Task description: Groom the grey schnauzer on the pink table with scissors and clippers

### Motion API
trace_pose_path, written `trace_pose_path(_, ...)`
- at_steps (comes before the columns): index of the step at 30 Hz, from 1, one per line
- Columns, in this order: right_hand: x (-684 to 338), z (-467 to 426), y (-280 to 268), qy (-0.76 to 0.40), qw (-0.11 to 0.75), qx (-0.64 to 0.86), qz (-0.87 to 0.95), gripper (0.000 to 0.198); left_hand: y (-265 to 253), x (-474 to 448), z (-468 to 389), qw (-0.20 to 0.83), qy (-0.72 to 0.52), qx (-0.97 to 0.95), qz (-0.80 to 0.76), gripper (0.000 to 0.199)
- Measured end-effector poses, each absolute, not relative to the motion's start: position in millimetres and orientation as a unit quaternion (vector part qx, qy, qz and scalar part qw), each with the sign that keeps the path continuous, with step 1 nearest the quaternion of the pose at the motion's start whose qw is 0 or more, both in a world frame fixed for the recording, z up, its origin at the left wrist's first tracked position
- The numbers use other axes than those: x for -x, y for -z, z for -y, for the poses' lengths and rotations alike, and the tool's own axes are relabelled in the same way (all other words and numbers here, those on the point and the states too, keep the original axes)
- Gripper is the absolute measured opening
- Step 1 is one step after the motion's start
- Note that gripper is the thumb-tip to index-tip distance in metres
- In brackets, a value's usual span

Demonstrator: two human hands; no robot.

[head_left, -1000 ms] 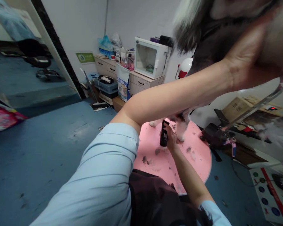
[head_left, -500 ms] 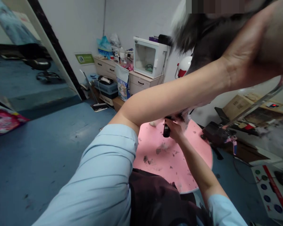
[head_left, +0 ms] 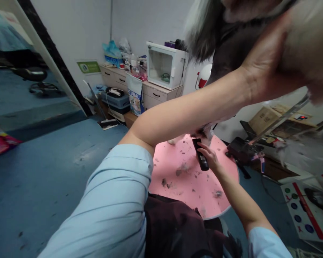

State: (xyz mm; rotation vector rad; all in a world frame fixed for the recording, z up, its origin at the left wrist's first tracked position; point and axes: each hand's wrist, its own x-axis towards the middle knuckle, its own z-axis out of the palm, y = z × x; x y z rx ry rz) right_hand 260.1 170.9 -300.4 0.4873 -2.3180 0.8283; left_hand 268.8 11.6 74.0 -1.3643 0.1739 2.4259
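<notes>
Very close to the camera at the upper right, a grey and white furry dog [head_left: 201, 32] is held raised, its lower parts mostly hidden behind my left arm. My left hand [head_left: 271, 61] presses into the pale fur there, gripping the dog; its fingertips are buried or out of sight. Below the arm, my right hand [head_left: 210, 157] holds a black hair clipper [head_left: 200, 154], its upper end close to the dog's lower fur. A pale paw rests on the round pink table [head_left: 174, 195], which is strewn with tufts of cut grey hair.
Behind stand drawers [head_left: 156, 95] bearing a white glass-fronted cabinet [head_left: 161, 64] and bottles. A blue pet carrier [head_left: 117, 100] and a food bag [head_left: 134, 95] stand in front. A metal arm [head_left: 281, 118] rises at the table's right. A white box [head_left: 301, 211] stands lower right.
My right hand has drawn the clipper slightly down and right, away from the fur, and tilted it. My left hand keeps its hold on the dog. The whole view has shifted slightly.
</notes>
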Motion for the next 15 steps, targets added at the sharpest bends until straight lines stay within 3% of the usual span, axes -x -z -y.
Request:
trace_pose_path(6, -229.7, -176.9, 297.0, -0.299, 0.299, -0.234, 0.876, 0.023, -71.9, -243.7, -53.0, 0.159, -0.852, 0.495, -0.061, 0.076)
trace_pose_path(12, -231.3, -161.9, 314.8, -0.28, 0.325, -0.184, 0.885, 0.022, -71.9, -217.2, -82.7, 0.245, -0.86, 0.447, -0.005, 0.08)
trace_pose_path(15, -243.4, -145.4, 318.8, -0.266, 0.374, -0.155, 0.875, 0.025, -71.4, -215.5, -85.7, 0.156, -0.848, 0.507, -0.008, 0.079)
